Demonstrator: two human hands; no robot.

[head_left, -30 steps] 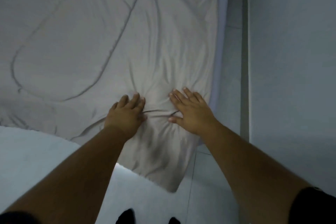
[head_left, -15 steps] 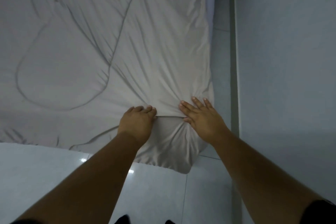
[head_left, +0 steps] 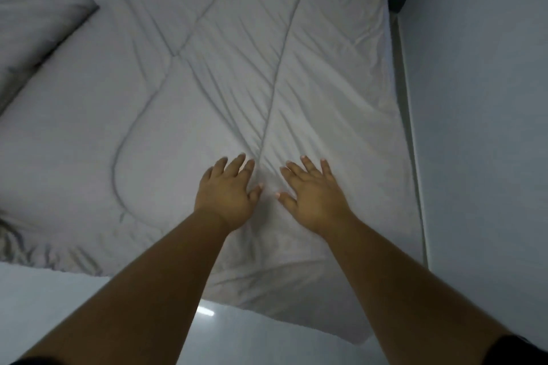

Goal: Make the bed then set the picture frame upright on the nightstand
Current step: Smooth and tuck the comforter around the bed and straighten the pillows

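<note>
Left hand (head_left: 226, 192) and right hand (head_left: 311, 191) flat on comforter (head_left: 207, 92).

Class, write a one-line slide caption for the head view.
Bed-making: left hand and right hand spread open over a creased grey quilt, wall to the right.

Both forearms (head_left: 154, 290) were bare. Black short sleeve (head_left: 516, 350) showed on right arm, well back from duvet (head_left: 178, 127); dark sleeve edge (head_left: 32, 362) on left arm likewise. Ungloved left hand (head_left: 226, 195), right hand (head_left: 314, 195); nails cut short
</note>
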